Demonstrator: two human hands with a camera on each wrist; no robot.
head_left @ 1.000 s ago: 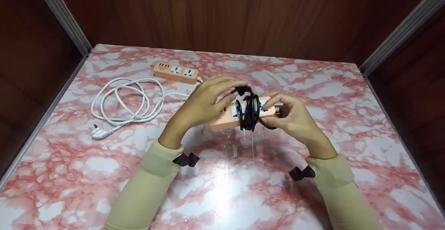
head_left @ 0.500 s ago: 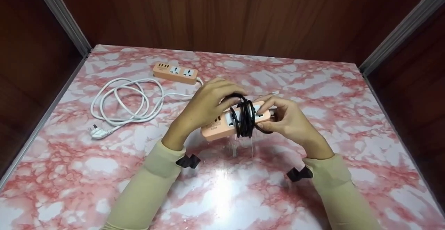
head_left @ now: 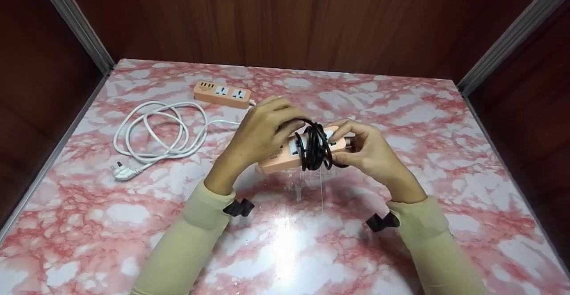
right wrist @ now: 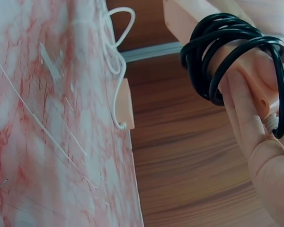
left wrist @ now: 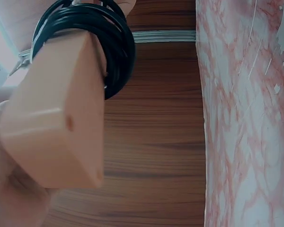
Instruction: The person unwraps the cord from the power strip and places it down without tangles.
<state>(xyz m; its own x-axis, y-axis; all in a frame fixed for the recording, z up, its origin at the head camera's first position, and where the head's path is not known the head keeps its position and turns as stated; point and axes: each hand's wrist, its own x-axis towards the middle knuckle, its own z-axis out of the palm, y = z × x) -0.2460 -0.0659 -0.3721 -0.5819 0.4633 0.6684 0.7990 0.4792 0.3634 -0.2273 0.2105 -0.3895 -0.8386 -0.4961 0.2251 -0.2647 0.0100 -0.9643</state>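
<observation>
My right hand (head_left: 373, 157) grips the right end of an orange power strip (head_left: 277, 161), thumb on the near side and fingers over the top. The strip is held above the table, slightly tilted. Several turns of its black cord (head_left: 314, 154) are wrapped around the middle; in the right wrist view the cord (right wrist: 206, 52) leaves the strip's end and loops back over it. My left hand (head_left: 262, 130) reaches over the strip's left part, thumb and fingers pinching a stretch of black cord that arcs to the coil. The cord's plug is hidden.
A second orange power strip (head_left: 222, 95) lies at the back left of the marbled table (head_left: 133, 232). Its white cord (head_left: 149, 128) lies in loose loops, ending in a white plug (head_left: 127, 171). Dark wood panels (head_left: 285, 18) stand behind and at both sides.
The wrapped power strip has shifted slightly left with both hands. The black plug showing at my left fingertips a second ago is out of sight now, and a stretch of cord arcs there.
</observation>
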